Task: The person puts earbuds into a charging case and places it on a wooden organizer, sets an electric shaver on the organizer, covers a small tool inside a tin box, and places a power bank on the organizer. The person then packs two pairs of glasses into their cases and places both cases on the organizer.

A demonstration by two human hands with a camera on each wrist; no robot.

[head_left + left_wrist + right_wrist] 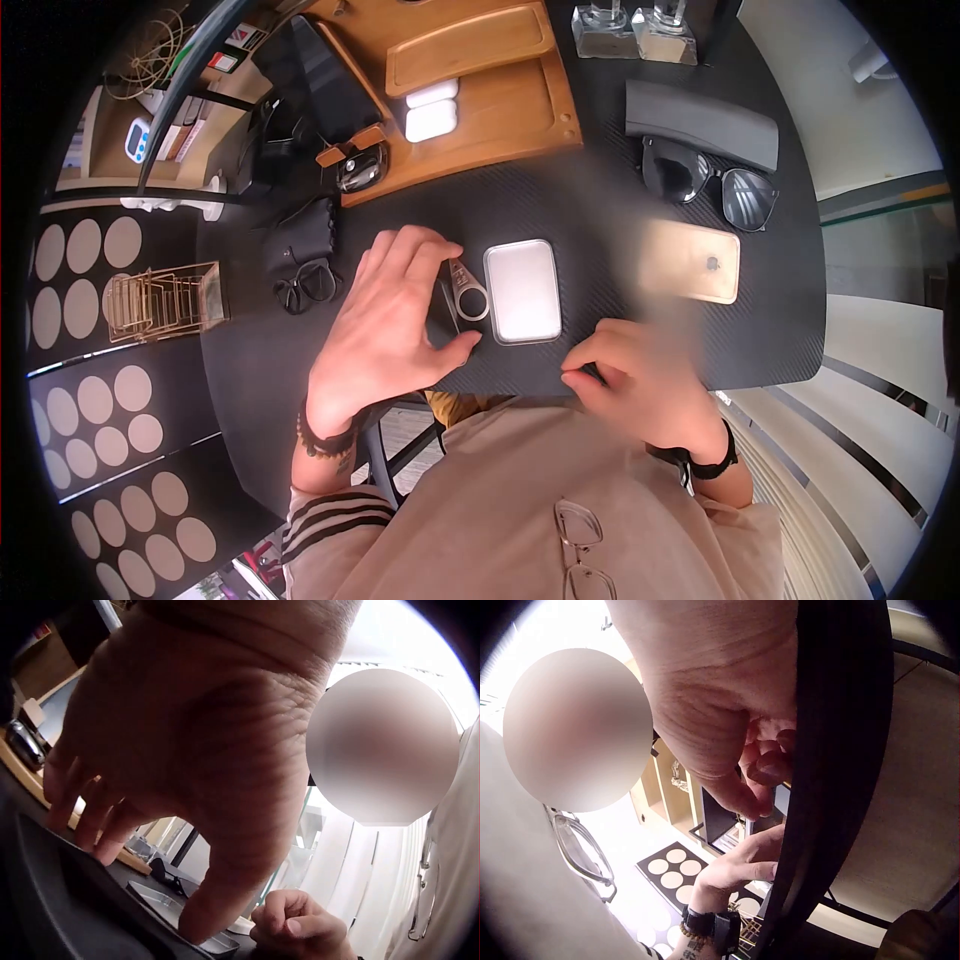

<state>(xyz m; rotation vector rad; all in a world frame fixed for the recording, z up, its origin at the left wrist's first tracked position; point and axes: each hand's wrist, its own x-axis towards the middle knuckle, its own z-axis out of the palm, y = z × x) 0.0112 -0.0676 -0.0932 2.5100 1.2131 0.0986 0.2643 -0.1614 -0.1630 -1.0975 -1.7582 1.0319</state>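
My left hand (385,320) arches over a flat black object (441,308) on the dark desk, fingers along its far end and thumb on the near side. Beside it, under the index fingertip, lies a small grey metal piece with a round hole (468,292). Just right of these sits a silver rectangular tin (523,292) with rounded corners. In the left wrist view the black object (56,892) shows a long raised edge below the fingertips. My right hand (645,380) stays near the desk's front edge, fingers curled in and thumb against them, with nothing visible in its grasp.
A gold phone (713,270) lies back up at right. Behind it are sunglasses (675,172) and a grey case (705,122). A wooden organiser (500,125) holding a white item (431,120) stands at the back. Folded glasses (305,287) and a black pouch (305,232) lie at left.
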